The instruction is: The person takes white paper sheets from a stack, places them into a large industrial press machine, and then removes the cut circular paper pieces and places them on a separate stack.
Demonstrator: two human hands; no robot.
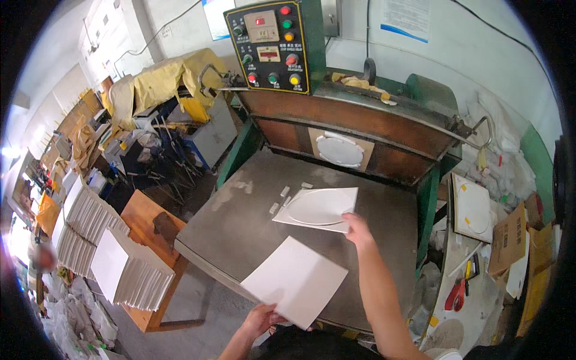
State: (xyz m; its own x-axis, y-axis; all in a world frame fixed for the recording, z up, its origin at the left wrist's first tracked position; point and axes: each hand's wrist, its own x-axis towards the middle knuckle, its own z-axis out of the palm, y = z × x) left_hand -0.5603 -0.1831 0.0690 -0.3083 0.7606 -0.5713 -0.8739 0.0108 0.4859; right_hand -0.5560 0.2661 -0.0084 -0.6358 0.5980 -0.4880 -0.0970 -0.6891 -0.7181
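Note:
My left hand [259, 320] grips the near corner of a plain white square board [294, 282], held over the front edge of a grey press bed [234, 222]. My right hand [358, 230] pinches the right corner of another white board [321, 207], which bears a large round cut line. That second board sits farther back, at or just above the bed; whether it touches cannot be told. Small pale blocks [275, 207] lie by its left side. Behind, on the raised brown platen [276, 119], a round white die [340, 150] is mounted on a tan backing.
A control panel [268, 51] with coloured buttons rises behind the press. At left, tall stacks of white boards [129, 273] stand on a wooden table [153, 213]. Red-handled scissors [457, 295], a framed white board [472, 209] and a cardboard box [509, 243] are at right.

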